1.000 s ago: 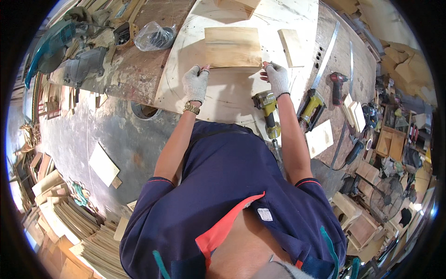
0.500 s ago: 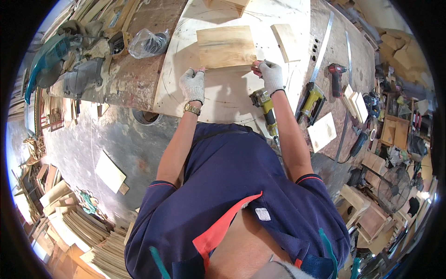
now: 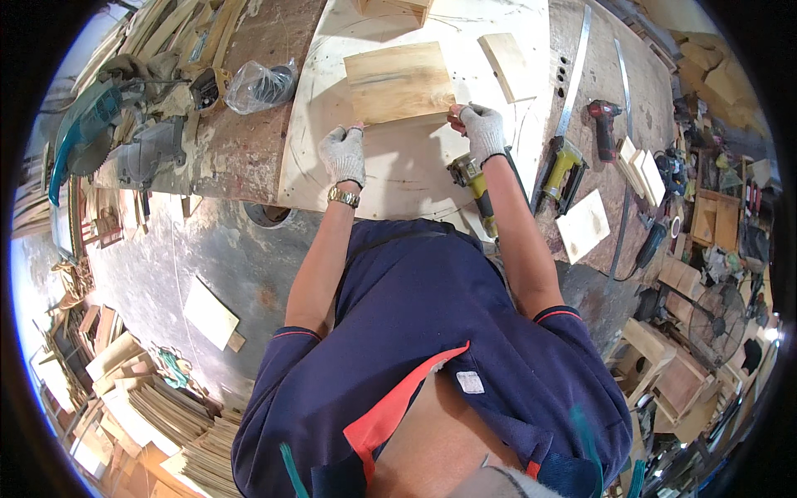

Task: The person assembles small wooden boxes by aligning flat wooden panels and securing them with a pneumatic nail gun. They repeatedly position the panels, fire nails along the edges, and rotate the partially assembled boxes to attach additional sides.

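The top edge cuts off a wooden piece (image 3: 403, 12), and the right forearm (image 3: 525, 228) covers part of a green tool (image 3: 478, 187). The board (image 3: 398, 83) hides its own underside; much of the clutter (image 3: 730, 259) rightward is too small to tell

The panel (image 3: 398, 83) is matt, smooth-looking pale wood with visible grain, the gloves (image 3: 342, 158) rough knitted cloth, the watch (image 3: 343, 197) glossy gold-toned metal, the bag (image 3: 259, 86) clear shiny plastic, the long strip (image 3: 574, 75) smooth metal, the shirt (image 3: 398, 315) matt navy cloth, and the worn tabletop (image 3: 241, 145) rough and matt.
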`<act>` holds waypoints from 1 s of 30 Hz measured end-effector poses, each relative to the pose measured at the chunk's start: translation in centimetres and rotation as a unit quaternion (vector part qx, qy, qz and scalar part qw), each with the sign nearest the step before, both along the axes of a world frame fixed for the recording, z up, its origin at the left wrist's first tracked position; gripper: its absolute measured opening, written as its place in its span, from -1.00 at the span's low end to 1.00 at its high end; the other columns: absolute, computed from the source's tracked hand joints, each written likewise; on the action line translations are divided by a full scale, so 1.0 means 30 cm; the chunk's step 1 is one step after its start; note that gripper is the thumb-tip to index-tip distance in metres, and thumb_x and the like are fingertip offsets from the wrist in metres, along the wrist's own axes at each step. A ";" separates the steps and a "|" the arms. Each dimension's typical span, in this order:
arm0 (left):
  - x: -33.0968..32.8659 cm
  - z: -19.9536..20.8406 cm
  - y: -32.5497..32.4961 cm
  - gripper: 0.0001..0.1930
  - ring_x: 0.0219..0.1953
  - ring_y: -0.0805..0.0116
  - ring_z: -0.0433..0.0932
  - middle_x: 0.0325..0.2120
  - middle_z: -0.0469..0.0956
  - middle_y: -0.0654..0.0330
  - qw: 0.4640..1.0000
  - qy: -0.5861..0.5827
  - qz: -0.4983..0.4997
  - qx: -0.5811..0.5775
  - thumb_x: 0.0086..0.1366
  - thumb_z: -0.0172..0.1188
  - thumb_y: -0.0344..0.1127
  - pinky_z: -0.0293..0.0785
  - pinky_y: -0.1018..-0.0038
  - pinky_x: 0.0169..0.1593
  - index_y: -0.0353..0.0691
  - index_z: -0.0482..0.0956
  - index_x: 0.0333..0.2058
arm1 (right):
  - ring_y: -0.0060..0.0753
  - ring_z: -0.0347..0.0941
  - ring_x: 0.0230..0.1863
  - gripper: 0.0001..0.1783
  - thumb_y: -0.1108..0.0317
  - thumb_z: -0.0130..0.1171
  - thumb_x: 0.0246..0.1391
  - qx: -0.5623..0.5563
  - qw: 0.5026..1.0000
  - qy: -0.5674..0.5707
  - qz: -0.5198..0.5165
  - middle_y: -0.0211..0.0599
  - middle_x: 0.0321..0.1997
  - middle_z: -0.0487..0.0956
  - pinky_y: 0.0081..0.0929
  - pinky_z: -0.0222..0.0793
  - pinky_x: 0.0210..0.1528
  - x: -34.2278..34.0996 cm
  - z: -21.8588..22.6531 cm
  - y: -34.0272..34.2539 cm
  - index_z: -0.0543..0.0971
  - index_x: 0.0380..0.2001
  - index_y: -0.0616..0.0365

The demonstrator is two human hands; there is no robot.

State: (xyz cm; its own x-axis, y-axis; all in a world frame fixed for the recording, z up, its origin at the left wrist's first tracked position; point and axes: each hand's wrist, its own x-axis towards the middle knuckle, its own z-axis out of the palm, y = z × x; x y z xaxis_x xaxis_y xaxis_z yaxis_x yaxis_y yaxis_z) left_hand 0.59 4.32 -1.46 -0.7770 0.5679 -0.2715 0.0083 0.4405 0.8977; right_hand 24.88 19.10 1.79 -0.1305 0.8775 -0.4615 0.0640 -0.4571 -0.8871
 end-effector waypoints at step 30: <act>0.163 0.097 0.195 -0.74 0.22 -0.18 0.64 0.09 0.75 0.08 0.726 0.550 -0.412 -0.014 0.42 0.30 -0.18 0.63 0.09 0.23 -0.16 0.77 -0.03 | -0.48 0.72 -0.26 -0.75 0.30 0.24 0.29 0.047 0.995 -0.056 0.071 -0.27 -0.28 0.79 -0.44 0.68 -0.16 0.065 -0.081 -0.004 0.77 -0.16 0.23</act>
